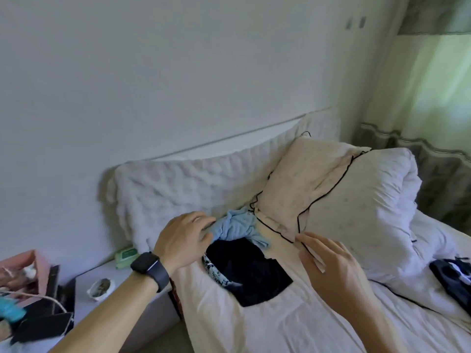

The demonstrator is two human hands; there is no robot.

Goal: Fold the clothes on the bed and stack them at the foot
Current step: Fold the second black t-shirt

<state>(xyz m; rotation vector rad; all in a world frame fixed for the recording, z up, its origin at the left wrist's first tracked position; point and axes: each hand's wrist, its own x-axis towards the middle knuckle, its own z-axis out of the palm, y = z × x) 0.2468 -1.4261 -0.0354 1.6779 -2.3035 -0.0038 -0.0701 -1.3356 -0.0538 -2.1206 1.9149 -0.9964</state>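
A crumpled light blue knit garment (238, 226) lies at the head of the bed, against a cream pillow with black piping (303, 182). My left hand (184, 238), a dark watch on its wrist, has its fingers closed on the garment's left edge. Just below lies a flat black garment (251, 271) with a black-and-white patterned piece (214, 271) at its left side. My right hand (328, 261) hovers open over the bed sheet (267, 322), next to the pillow's lower edge, holding nothing. Another dark garment (451, 278) lies at the right edge.
A white pillow (367, 212) leans beside the cream one, against a quilted white headboard (178, 189). Left of the bed, a nightstand (84, 284) carries a green wipes pack (126, 257), a small bowl (100, 289), a pink box (30, 266) and clutter. Curtains hang at right.
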